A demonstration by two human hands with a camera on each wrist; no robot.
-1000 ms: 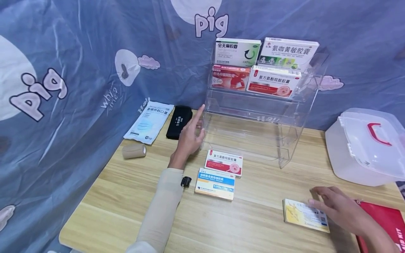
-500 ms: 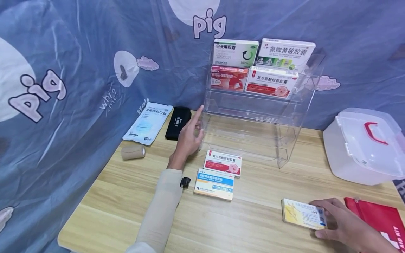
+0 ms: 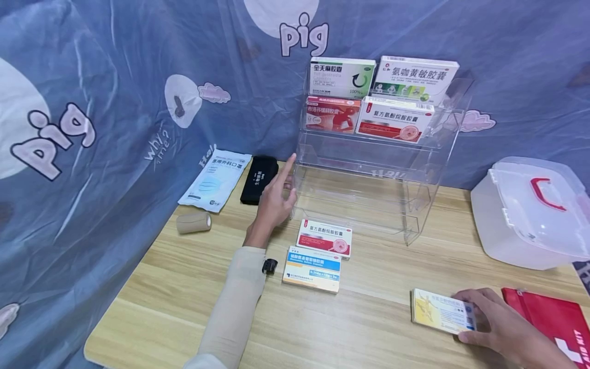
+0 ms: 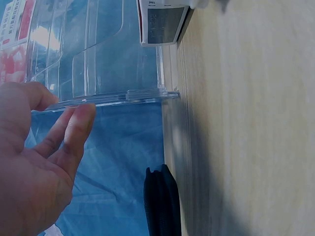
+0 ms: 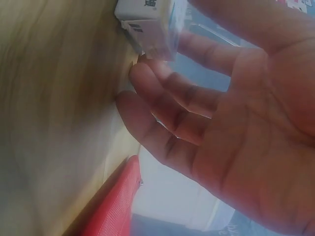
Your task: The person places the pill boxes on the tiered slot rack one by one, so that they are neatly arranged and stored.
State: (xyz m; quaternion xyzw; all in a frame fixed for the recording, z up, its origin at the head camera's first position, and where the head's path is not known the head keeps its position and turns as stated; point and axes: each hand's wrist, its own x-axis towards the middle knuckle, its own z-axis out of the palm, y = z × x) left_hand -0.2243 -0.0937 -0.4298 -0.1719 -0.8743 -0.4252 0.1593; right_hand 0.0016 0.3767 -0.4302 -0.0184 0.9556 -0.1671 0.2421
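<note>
A clear acrylic display rack (image 3: 369,197) stands at the back of the table. My left hand (image 3: 275,202) is at its left side panel; in the left wrist view, thumb and fingers pinch the panel's edge. At the right, my right hand (image 3: 495,320) grips the right end of a white-and-yellow medicine box (image 3: 440,310), thumb on the near edge and fingers on the far one. The right wrist view shows the end of this box (image 5: 152,32) close over the wood. Before the rack lie a red-and-white medicine box (image 3: 324,237) and a blue-and-white medicine box (image 3: 312,269).
On the rack's upper tiers sit a green box (image 3: 342,77), a white box (image 3: 415,77), a red box (image 3: 333,115) and another red-and-white box (image 3: 394,119). A mask packet (image 3: 215,179), black pouch (image 3: 259,179) and bandage roll (image 3: 193,223) lie left; a lidded bin (image 3: 507,220) and red pouch (image 3: 548,312) right.
My right hand has come from hovering over the white-and-yellow medicine box to gripping its right end. The left hand stays at the rack's side. The view has shifted slightly.
</note>
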